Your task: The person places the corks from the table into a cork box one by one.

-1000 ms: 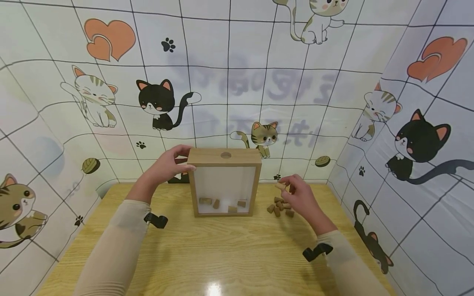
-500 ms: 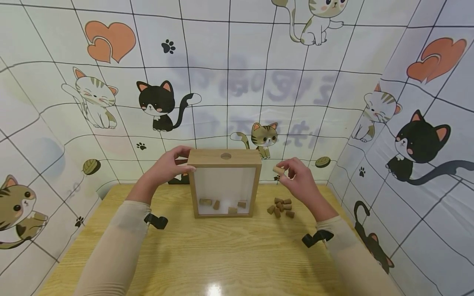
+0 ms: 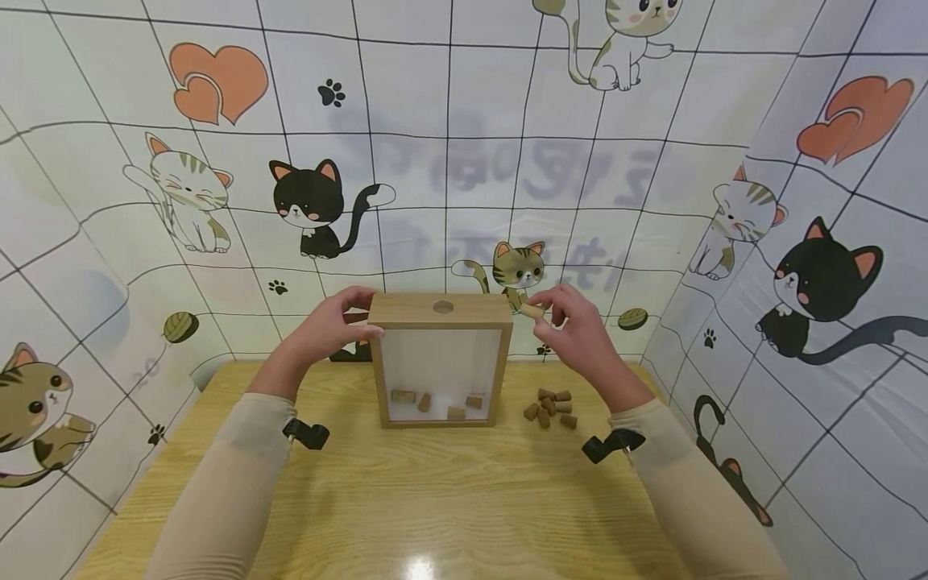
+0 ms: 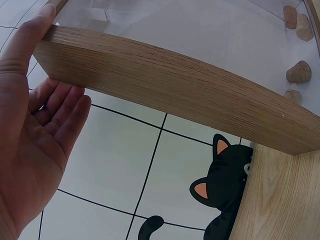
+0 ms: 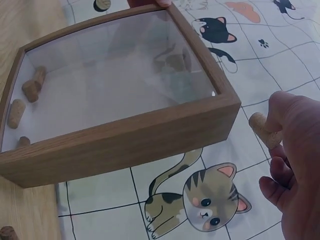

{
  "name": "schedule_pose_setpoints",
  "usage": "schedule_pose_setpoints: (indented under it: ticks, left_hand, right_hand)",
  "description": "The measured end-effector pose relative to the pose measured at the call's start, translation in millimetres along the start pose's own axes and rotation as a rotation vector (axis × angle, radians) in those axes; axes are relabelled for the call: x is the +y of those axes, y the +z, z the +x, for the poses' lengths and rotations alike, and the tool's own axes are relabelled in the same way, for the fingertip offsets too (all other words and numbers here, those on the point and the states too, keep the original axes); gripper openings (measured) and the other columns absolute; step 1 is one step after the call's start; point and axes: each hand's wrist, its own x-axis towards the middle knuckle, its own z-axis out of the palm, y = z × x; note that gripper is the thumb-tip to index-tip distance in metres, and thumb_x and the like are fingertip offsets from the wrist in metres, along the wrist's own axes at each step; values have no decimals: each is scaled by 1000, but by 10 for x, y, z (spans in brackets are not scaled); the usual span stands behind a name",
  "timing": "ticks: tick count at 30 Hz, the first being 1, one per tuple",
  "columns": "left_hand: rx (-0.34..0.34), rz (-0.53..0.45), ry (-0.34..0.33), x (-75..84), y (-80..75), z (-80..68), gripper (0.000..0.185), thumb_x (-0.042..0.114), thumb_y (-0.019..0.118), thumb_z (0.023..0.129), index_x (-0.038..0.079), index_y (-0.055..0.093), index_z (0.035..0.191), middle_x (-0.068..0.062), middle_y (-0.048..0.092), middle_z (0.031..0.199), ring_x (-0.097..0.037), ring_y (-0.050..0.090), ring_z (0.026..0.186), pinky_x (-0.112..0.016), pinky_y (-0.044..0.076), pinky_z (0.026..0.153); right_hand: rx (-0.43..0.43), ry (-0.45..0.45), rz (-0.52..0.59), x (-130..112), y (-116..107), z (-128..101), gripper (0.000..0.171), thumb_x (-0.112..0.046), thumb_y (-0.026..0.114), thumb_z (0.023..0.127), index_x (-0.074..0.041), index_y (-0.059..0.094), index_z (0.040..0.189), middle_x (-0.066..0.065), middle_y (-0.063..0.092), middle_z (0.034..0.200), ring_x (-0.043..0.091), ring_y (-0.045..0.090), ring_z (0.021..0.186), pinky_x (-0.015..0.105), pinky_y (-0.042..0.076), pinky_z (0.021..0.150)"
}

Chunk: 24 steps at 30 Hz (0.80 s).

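A wooden box frame [image 3: 503,374] with a clear front and a round hole [image 3: 443,307] in its top stands upright on the table. Several corks [image 3: 403,396] lie on its floor behind the pane. My left hand [image 3: 333,326] grips the box's upper left corner, thumb on the front edge and fingers behind, as the left wrist view also shows [image 4: 42,115]. Just right of the box's top, my right hand [image 3: 576,330] pinches a cork [image 3: 532,311] between thumb and fingers. That cork [image 5: 264,127] is apart from the box in the right wrist view.
A small pile of loose corks [image 3: 548,406] lies on the wooden table [image 3: 435,499] to the right of the box. Behind the table hangs a white sheet [image 3: 406,97] with a grid and printed cats, and it also covers both sides.
My right hand has lifted the cork from near the pile, up and leftward to the height of the box's top. My left hand keeps its grip on the box.
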Motion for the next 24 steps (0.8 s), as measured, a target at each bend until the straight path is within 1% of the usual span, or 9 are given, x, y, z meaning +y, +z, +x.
schedule_pose_setpoints:
  ticks: [8,12,15,20,22,24]
  left_hand:
    - [3,3,4,8,8,1,86,45,87,79,17,45,149,-7,50,141,-34,46,136,-49,52,100]
    - [-1,4,-1,-12,6,5,87,44,86,80,16,43,150,-8,49,142,-33,45,137,-48,52,100]
    - [0,4,-6,-17,6,7,87,44,86,80,16,42,150,-9,48,143,-33,44,137,-47,52,100]
    - [-3,-3,-1,-1,9,10,87,44,86,80,16,43,150,-8,49,141,-34,45,136,-48,52,100]
    - [-5,-2,-2,-6,4,16,87,43,86,80,16,42,150,-9,49,141,-34,45,137,-48,52,100]
    - [-6,3,-3,-14,0,24,88,44,86,80,16,42,151,-8,49,142,-33,45,137,-48,52,100]
  right_hand:
    - [-23,-59,19,-141,30,172,30,-2,65,90,-20,71,115,-3,50,93,20,41,74,37,35,63]
    - [-49,-81,28,-200,64,253,30,-2,64,90,-17,72,115,4,47,88,18,38,73,37,34,65]
    - [-70,-102,38,-235,92,310,32,-2,63,89,-17,73,115,7,47,88,18,37,74,37,32,66]
    - [-98,-136,50,-295,145,412,33,-3,64,88,-17,73,115,2,52,93,18,39,73,36,33,64]
    - [-122,-146,42,-323,167,463,33,-4,64,88,-18,73,116,2,50,90,18,41,76,36,34,66]
    - [-157,-149,30,-354,185,513,33,-5,63,88,-19,72,117,2,48,88,18,40,75,36,35,66]
